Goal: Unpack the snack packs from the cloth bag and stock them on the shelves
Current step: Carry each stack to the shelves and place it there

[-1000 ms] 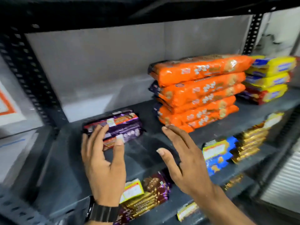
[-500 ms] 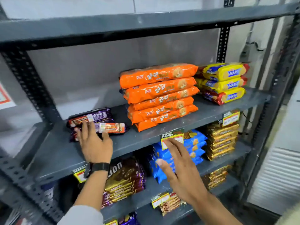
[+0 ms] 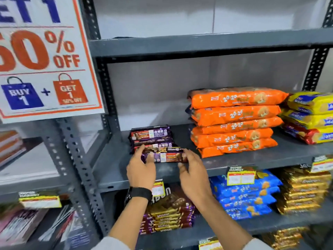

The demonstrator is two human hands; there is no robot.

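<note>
1. The sign point(image 3: 43, 56) at upper left reads "OFF", "BUY 1", "GET 1"; the orange packs point(image 3: 234, 121) at centre right read "20-20".
2. The left hand point(image 3: 141, 171) and right hand point(image 3: 193, 175) grip the ends of a purple pack point(image 3: 166, 156) at centre, seemingly on the shelf point(image 3: 252, 159), before a purple stack point(image 3: 151, 137).

The white poster point(image 3: 45, 56) reads "50% OFF" in orange, with "BUY 1" on a blue bag drawing and "GET 1 50% OFF" on an orange one. The orange packs point(image 3: 236, 121) show "20-20" (so do the blue packs point(image 3: 246, 197) below). The brown packs point(image 3: 167, 219) read "BOURBON". Shelf tags point(image 3: 240, 175) are blurred.
</note>
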